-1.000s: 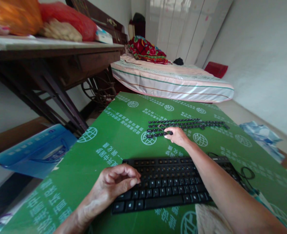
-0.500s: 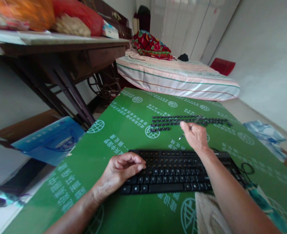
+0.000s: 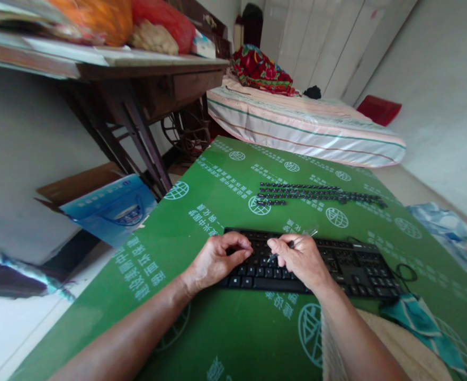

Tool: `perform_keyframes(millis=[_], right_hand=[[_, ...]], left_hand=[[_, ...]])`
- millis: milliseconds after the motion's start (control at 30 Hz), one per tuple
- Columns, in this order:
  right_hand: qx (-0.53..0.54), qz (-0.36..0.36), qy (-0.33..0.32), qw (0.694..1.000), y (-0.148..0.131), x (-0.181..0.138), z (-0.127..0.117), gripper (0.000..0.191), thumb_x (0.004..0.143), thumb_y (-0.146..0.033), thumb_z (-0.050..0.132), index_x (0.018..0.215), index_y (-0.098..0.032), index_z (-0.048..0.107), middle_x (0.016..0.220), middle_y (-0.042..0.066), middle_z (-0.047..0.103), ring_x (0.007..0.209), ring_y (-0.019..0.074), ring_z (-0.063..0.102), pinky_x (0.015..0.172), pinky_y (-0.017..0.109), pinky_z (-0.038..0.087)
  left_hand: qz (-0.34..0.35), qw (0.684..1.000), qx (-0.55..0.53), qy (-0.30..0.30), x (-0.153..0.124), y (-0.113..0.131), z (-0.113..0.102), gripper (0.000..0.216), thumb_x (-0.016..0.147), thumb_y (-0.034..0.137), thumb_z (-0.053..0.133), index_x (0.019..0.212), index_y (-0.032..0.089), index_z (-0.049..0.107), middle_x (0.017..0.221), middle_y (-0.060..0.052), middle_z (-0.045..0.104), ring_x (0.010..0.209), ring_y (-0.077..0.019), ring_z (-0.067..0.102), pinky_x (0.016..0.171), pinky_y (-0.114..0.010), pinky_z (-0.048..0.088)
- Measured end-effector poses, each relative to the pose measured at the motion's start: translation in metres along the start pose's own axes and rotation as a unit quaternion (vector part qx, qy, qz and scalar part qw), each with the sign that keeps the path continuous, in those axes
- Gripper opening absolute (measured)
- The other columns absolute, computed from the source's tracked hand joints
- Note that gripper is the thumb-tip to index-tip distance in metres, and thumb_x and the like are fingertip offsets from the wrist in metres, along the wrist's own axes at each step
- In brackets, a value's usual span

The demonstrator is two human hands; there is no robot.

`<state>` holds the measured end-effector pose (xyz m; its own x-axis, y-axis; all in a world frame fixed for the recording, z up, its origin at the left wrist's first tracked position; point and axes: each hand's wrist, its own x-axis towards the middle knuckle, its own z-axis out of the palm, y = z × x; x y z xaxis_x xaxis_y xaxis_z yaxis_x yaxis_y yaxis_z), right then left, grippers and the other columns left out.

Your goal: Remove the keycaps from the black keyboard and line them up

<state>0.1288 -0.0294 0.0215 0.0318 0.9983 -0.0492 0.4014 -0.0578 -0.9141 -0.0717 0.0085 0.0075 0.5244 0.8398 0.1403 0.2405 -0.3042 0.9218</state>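
A black keyboard [image 3: 285, 284] lies on the green table, with keycaps off in part of its upper rows and bare key seats showing. Over its left part, my left hand [image 3: 221, 259] has thumb and fingertips pinched together; what is between them, if anything, is too small to make out. My right hand [image 3: 301, 259] grips a thin pen-like tool [image 3: 272, 257] whose dark tip points down at the letter keys. The tool's clear end sticks out above the knuckles. Beyond the keyboard, loose black keycaps [image 3: 297, 193] lie in several rows.
The green table [image 3: 201, 185] carries printed white lettering. A beige cloth [image 3: 392, 338] and a teal striped cloth [image 3: 428, 325] lie by my right forearm. A coiled cable [image 3: 407, 272] sits right of the keyboard. A sewing-machine table [image 3: 138, 74] stands left, a bed [image 3: 305, 121] behind.
My right hand has moved down and left with the tool, from near the loose keycaps to the keyboard. My left hand stays pinched at the keyboard's left side. The view has shifted.
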Motion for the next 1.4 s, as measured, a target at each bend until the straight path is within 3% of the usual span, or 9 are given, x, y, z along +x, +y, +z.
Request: perform_keyframes(millis=[133,500,933,1100,1267,1400], right_hand=[[-0.005,0.018,0.015,1.000,-0.002,-0.003,0.007,0.049,0.070,-0.060,0.058,0.052,-0.015,0.059,0.038,-0.001,0.052,0.031,0.0066,0.040,0.034,0.018,0.030],[-0.093,-0.017,0.122,0.988,0.000,-0.003,0.029,0.053,0.071,-0.064,0.055,0.044,-0.018,0.055,0.030,-0.002,0.048,0.028,0.0090,0.043,0.036,0.020,0.034],[-0.273,-0.099,0.131,0.948,-0.001,-0.007,0.038,0.056,0.078,-0.062,0.047,0.043,-0.019,0.052,0.038,0.000,0.050,0.036,0.0099,0.043,0.042,0.023,0.027],[-0.231,-0.086,0.100,0.964,0.000,-0.007,0.034,0.051,0.078,-0.056,0.052,0.043,-0.018,0.048,0.038,-0.002,0.045,0.038,0.0085,0.040,0.041,0.021,0.027],[-0.127,-0.048,0.058,0.989,0.003,-0.004,0.030,0.034,0.074,-0.046,0.059,0.056,-0.017,0.060,0.041,-0.004,0.049,0.039,0.0081,0.043,0.039,0.018,0.031],[-0.111,-0.069,0.056,0.990,0.008,-0.004,0.029,0.026,0.072,-0.041,0.061,0.062,-0.018,0.063,0.045,-0.004,0.053,0.041,0.0091,0.046,0.041,0.018,0.034]], left_hand=[[0.015,0.999,0.028,-0.007,0.000,-0.003,0.001,0.011,0.079,0.023,0.058,0.082,0.014,0.065,0.081,-0.003,0.066,0.076,-0.0146,0.061,0.074,-0.026,0.047],[0.015,0.999,0.030,-0.018,0.000,-0.004,0.003,0.011,0.078,0.022,0.059,0.081,0.014,0.065,0.076,-0.001,0.066,0.071,-0.0134,0.061,0.069,-0.024,0.048],[0.023,0.999,0.029,-0.017,0.000,-0.002,0.004,0.010,0.077,0.023,0.059,0.078,0.015,0.064,0.072,0.000,0.066,0.069,-0.0133,0.061,0.066,-0.023,0.047],[0.036,0.998,0.054,-0.026,0.001,-0.001,0.003,0.010,0.078,0.022,0.058,0.080,0.014,0.064,0.074,-0.001,0.066,0.071,-0.0138,0.061,0.068,-0.024,0.047],[0.067,0.987,0.138,-0.047,0.000,0.006,0.007,0.009,0.076,0.019,0.059,0.082,0.015,0.065,0.079,-0.004,0.066,0.077,-0.0172,0.059,0.072,-0.028,0.046],[0.085,0.978,0.183,-0.056,0.001,0.013,0.013,0.011,0.075,0.015,0.059,0.084,0.016,0.065,0.081,-0.005,0.065,0.084,-0.0196,0.058,0.077,-0.031,0.045]])
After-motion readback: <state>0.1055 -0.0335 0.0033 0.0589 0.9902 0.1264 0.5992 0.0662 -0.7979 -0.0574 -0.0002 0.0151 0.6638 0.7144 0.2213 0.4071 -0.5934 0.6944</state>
